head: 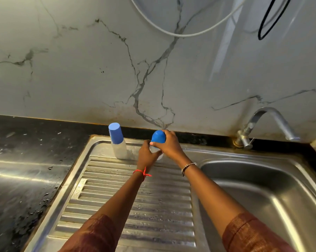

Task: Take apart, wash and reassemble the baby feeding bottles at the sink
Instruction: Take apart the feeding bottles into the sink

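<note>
Two baby bottles stand at the far edge of the steel draining board [135, 197]. The left bottle [119, 150] has a clear body and a light blue cap [115, 132], and nothing touches it. My left hand [146, 155] is wrapped around the clear body of the second bottle [155, 149], mostly hiding it. My right hand [170, 144] grips that bottle's rounded blue cap [158, 136] from above and the right. The bottle sits upright, close to the back wall.
The sink basin [253, 197] lies to the right, with a steel tap [262, 122] at its back corner. A dark wet countertop [22, 179] is on the left. The marble wall [117, 70] rises just behind the bottles; cables hang above.
</note>
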